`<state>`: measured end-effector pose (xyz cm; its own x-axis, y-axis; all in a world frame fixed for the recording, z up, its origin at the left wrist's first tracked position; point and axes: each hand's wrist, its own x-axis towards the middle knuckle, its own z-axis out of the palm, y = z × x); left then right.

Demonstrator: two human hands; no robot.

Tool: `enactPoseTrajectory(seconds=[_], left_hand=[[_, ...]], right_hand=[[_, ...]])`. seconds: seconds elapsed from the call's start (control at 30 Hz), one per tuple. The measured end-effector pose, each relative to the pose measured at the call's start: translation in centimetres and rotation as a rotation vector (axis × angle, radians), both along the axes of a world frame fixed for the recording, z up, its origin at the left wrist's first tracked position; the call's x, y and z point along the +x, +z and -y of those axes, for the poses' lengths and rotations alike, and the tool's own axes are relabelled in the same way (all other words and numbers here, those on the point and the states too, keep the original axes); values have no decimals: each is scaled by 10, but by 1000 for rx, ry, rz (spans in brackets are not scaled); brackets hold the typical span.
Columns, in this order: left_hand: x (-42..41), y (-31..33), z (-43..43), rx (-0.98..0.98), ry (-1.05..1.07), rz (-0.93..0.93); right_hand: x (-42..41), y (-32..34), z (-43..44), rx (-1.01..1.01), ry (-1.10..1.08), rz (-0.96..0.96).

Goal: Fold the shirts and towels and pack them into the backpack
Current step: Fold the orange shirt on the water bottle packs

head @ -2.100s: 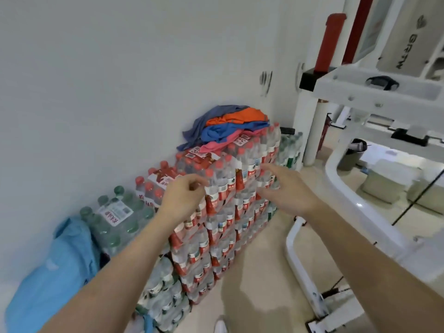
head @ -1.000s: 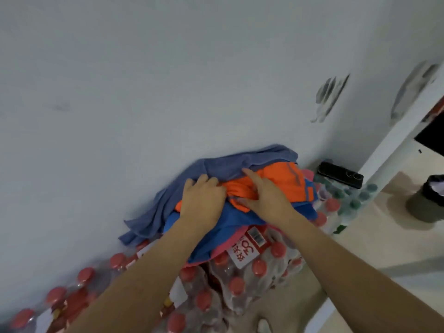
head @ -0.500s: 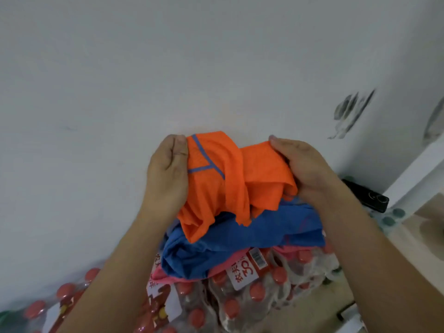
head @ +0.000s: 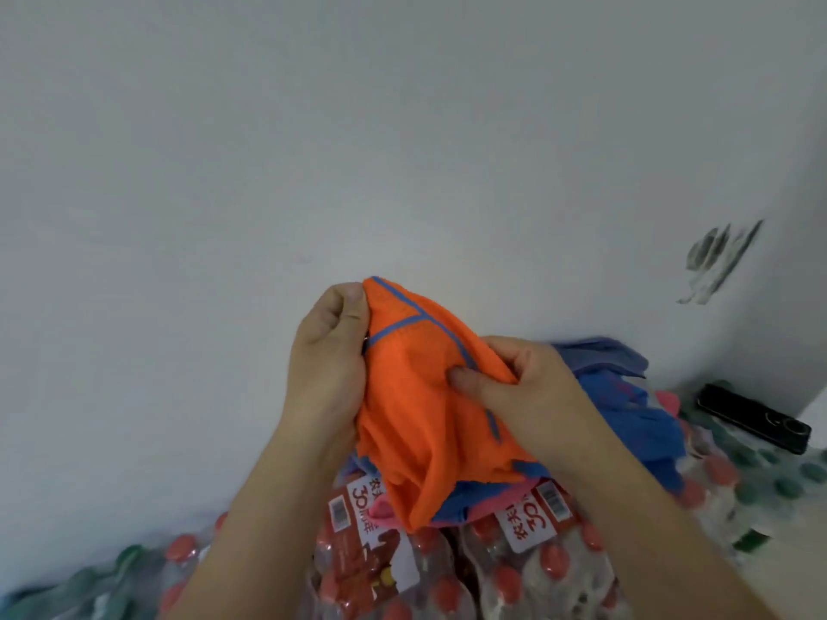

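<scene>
Head view: what have the hands got?

— Both grip the orange cloth, held up in front of the white wall. The left hand has its fingers curled tight round the top edge, by the blue trim. The right hand pinches a fold between its thumb and bent fingers.

— And the other laundry?

— Below and behind it: a blue garment, a grey-blue cloth against the wall, and a pink cloth underneath, all piled on wrapped packs of red-capped bottles. A black phone lies to the right.
</scene>
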<state>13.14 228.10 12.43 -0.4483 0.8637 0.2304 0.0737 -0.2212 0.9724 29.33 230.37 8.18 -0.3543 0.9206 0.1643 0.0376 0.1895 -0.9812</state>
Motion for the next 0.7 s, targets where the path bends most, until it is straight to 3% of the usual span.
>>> enactPoseTrajectory(seconds=[0.2, 0.37, 0.47, 0.5, 0.57, 0.63, 0.7], left_hand=[[-64, 16, 86, 65, 159, -148], [-135, 24, 184, 43, 180, -448], [-171, 36, 238, -62, 293, -805], [-174, 43, 250, 2, 326, -823], [-167, 58, 262, 115, 65, -633], [-158, 66, 261, 63, -275, -470], [-160, 69, 262, -22, -345, -418]], right_hand=[[-40, 44, 53, -46, 136, -263], [-92, 84, 112, 252, 33, -128], [-121, 111, 149, 347, 176, -78], [-132, 118, 161, 361, 256, -33], [-156, 128, 185, 398, 372, 92], [-177, 133, 204, 440, 403, 209], [-186, 136, 209, 437, 355, 257]])
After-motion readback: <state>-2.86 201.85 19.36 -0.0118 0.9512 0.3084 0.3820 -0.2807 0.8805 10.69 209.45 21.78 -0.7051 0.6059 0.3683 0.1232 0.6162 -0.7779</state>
